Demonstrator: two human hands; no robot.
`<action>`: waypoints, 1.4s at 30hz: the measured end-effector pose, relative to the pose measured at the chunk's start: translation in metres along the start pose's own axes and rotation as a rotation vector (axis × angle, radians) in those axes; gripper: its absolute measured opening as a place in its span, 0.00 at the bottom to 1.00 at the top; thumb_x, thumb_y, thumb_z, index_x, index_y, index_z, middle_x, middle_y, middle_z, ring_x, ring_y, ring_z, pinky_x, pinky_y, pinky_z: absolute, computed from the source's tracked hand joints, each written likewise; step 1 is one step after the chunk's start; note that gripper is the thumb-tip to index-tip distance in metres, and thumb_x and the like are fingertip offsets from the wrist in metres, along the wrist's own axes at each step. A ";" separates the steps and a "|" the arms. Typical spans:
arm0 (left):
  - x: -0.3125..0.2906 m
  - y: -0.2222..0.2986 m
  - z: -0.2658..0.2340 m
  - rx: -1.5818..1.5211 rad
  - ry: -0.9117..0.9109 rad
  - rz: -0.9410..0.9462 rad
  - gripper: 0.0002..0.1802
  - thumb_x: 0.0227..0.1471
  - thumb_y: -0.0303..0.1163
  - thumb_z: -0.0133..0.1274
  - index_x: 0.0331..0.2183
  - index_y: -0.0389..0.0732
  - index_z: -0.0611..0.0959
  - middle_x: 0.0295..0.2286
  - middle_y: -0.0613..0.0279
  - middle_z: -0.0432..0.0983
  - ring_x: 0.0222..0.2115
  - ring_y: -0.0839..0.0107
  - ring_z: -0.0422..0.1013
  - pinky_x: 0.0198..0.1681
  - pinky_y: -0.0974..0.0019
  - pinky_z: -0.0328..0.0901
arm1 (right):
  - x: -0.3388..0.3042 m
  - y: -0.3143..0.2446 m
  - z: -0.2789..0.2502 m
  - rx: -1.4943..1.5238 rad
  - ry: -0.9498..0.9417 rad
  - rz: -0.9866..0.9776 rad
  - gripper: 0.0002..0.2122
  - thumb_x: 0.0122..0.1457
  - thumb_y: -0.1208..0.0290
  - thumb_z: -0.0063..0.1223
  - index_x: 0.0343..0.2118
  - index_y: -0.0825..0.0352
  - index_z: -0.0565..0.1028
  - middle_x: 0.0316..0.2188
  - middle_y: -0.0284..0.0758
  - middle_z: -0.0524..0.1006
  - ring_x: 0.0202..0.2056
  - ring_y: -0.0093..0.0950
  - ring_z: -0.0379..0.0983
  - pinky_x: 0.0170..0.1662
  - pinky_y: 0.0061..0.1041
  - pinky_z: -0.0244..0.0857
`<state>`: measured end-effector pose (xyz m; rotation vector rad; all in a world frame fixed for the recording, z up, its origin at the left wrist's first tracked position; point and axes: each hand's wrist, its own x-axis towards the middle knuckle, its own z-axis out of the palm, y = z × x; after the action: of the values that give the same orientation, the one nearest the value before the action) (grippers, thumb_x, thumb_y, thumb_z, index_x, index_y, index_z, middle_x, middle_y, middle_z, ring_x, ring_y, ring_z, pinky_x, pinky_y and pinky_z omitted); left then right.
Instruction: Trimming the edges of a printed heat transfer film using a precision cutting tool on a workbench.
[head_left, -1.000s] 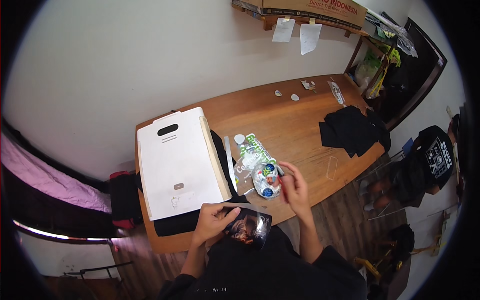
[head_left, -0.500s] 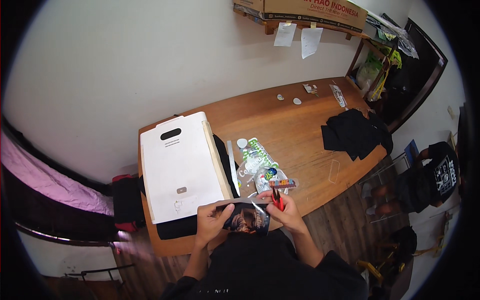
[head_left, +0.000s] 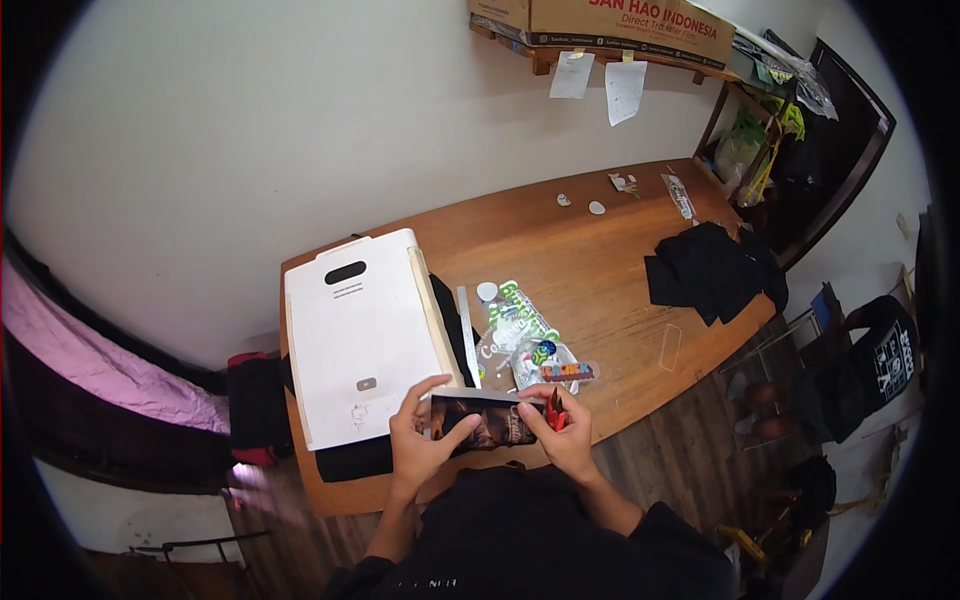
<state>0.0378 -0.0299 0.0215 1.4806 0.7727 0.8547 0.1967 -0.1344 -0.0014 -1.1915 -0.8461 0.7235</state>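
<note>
A dark printed film sheet [head_left: 490, 420] with brownish artwork is held in front of my body, over the table's near edge. My left hand [head_left: 420, 440] grips its left end, thumb on the printed face and fingers behind. At the other end, the thumb of my right hand [head_left: 565, 437] presses on the sheet. That same hand also keeps a small red-handled cutting tool [head_left: 557, 412] with dark blades, pointing up; whether it is scissors or snips I cannot tell. Just beyond my hands lie loose printed transfer pieces [head_left: 515, 320], white, green and multicoloured.
A white flat-topped machine [head_left: 370, 320] covers the left of the wooden table [head_left: 600, 270]. Folded black cloth [head_left: 705, 270] lies at the right. A shelf with a cardboard box [head_left: 620, 30] hangs above. Another person in a black shirt [head_left: 885, 350] sits at the right.
The sheet has been raised and flattened, its printed face now more toward me. My left thumb has moved inward across it, and the red cutting tool has tucked closer into my right hand.
</note>
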 end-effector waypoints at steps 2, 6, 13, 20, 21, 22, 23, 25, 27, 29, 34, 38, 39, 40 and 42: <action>0.000 0.002 0.000 0.143 0.066 0.113 0.35 0.39 0.23 0.65 0.50 0.36 0.68 0.29 0.60 0.78 0.32 0.77 0.73 0.38 0.76 0.66 | -0.001 0.001 0.004 0.046 0.016 0.022 0.08 0.56 0.79 0.52 0.39 0.72 0.72 0.31 0.30 0.75 0.32 0.12 0.68 0.35 0.11 0.63; 0.008 -0.008 0.001 0.536 0.462 0.587 0.34 0.32 0.23 0.67 0.46 0.36 0.72 0.40 0.50 0.73 0.40 0.60 0.72 0.41 0.63 0.67 | -0.001 0.000 0.012 0.123 0.103 0.078 0.08 0.56 0.79 0.52 0.39 0.71 0.71 0.28 0.28 0.74 0.29 0.10 0.66 0.31 0.10 0.60; -0.026 -0.019 0.016 0.403 -0.849 0.270 0.22 0.50 0.38 0.55 0.46 0.37 0.74 0.42 0.49 0.72 0.39 0.54 0.71 0.44 0.64 0.66 | 0.004 -0.004 0.016 0.110 0.220 0.061 0.05 0.56 0.79 0.53 0.33 0.67 0.68 0.23 0.22 0.68 0.23 0.08 0.60 0.26 0.08 0.53; -0.047 -0.140 0.056 -0.167 -0.379 0.236 0.35 0.60 0.49 0.38 0.56 0.29 0.58 0.54 0.48 0.58 0.56 0.62 0.56 0.58 0.63 0.49 | 0.003 -0.015 0.028 0.273 0.160 0.171 0.06 0.56 0.79 0.53 0.30 0.64 0.66 0.18 0.22 0.64 0.13 0.08 0.54 0.15 0.10 0.44; -0.046 -0.151 0.057 -0.258 -0.314 0.286 0.35 0.60 0.50 0.36 0.56 0.29 0.59 0.54 0.49 0.59 0.56 0.62 0.55 0.58 0.62 0.48 | 0.001 -0.015 0.031 0.276 0.179 0.170 0.06 0.56 0.78 0.53 0.30 0.64 0.66 0.18 0.23 0.64 0.12 0.09 0.53 0.13 0.11 0.43; -0.040 -0.135 0.058 -0.309 -0.269 0.331 0.36 0.59 0.53 0.37 0.55 0.29 0.61 0.53 0.51 0.60 0.55 0.62 0.55 0.59 0.62 0.48 | 0.000 -0.012 0.033 0.275 0.185 0.169 0.06 0.56 0.78 0.53 0.30 0.64 0.66 0.18 0.23 0.64 0.12 0.09 0.53 0.13 0.11 0.43; -0.036 -0.118 0.057 -0.345 -0.290 0.358 0.46 0.53 0.61 0.36 0.58 0.33 0.52 0.57 0.53 0.52 0.58 0.63 0.49 0.61 0.60 0.43 | -0.002 -0.010 0.033 0.291 0.216 0.174 0.06 0.56 0.78 0.53 0.30 0.64 0.66 0.18 0.23 0.64 0.12 0.09 0.53 0.13 0.11 0.43; -0.036 -0.103 0.053 -0.331 -0.207 0.411 0.59 0.41 0.72 0.42 0.61 0.39 0.45 0.59 0.58 0.45 0.60 0.64 0.45 0.63 0.55 0.40 | -0.008 -0.004 0.034 0.274 0.224 0.165 0.06 0.56 0.79 0.53 0.31 0.65 0.66 0.19 0.23 0.65 0.14 0.09 0.55 0.15 0.11 0.46; -0.020 -0.055 0.064 -0.627 -0.209 0.654 0.52 0.49 0.60 0.48 0.59 0.32 0.51 0.59 0.54 0.46 0.60 0.62 0.48 0.61 0.60 0.44 | -0.008 -0.008 0.041 0.241 0.239 0.115 0.07 0.55 0.79 0.53 0.31 0.65 0.66 0.19 0.23 0.65 0.15 0.09 0.56 0.16 0.11 0.48; -0.022 -0.013 0.070 -0.362 -0.003 0.474 0.58 0.45 0.62 0.51 0.61 0.42 0.39 0.62 0.52 0.34 0.60 0.55 0.45 0.62 0.52 0.42 | -0.012 -0.013 0.047 0.147 0.250 0.024 0.08 0.54 0.79 0.55 0.32 0.66 0.66 0.21 0.24 0.67 0.20 0.09 0.60 0.21 0.10 0.53; -0.023 -0.037 0.051 -0.430 0.047 0.294 0.29 0.62 0.42 0.35 0.57 0.33 0.56 0.53 0.55 0.60 0.50 0.65 0.62 0.54 0.63 0.55 | -0.022 -0.010 0.049 0.220 0.162 0.054 0.08 0.54 0.80 0.56 0.33 0.67 0.67 0.26 0.26 0.70 0.26 0.11 0.65 0.28 0.10 0.59; -0.024 -0.015 0.051 -0.722 0.140 0.116 0.19 0.60 0.31 0.41 0.51 0.35 0.66 0.49 0.59 0.64 0.49 0.74 0.62 0.51 0.69 0.57 | -0.016 -0.016 0.047 0.216 0.112 0.072 0.08 0.54 0.81 0.54 0.35 0.68 0.68 0.25 0.27 0.71 0.24 0.10 0.64 0.27 0.10 0.58; -0.023 -0.013 0.050 -0.658 0.207 0.057 0.16 0.58 0.28 0.44 0.48 0.35 0.70 0.47 0.61 0.67 0.46 0.76 0.64 0.49 0.71 0.59 | -0.017 -0.013 0.046 0.215 0.111 0.073 0.08 0.54 0.81 0.54 0.35 0.68 0.68 0.25 0.27 0.71 0.24 0.10 0.64 0.27 0.10 0.58; -0.026 -0.020 0.042 -0.622 0.143 0.078 0.12 0.54 0.24 0.50 0.42 0.35 0.74 0.40 0.64 0.72 0.39 0.79 0.67 0.43 0.74 0.62 | -0.017 -0.009 0.044 0.165 0.090 0.053 0.08 0.55 0.81 0.54 0.35 0.68 0.68 0.24 0.26 0.71 0.24 0.10 0.65 0.26 0.10 0.58; -0.025 -0.029 0.035 -0.524 0.121 0.067 0.10 0.52 0.23 0.52 0.39 0.35 0.76 0.36 0.66 0.73 0.36 0.80 0.68 0.40 0.75 0.63 | -0.019 -0.005 0.039 0.113 0.070 0.033 0.07 0.55 0.80 0.54 0.36 0.68 0.69 0.24 0.26 0.71 0.23 0.10 0.65 0.26 0.10 0.57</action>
<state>0.0555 -0.0668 -0.0105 0.9996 0.5330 1.1072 0.1535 -0.1323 0.0065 -1.1254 -0.7196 0.7425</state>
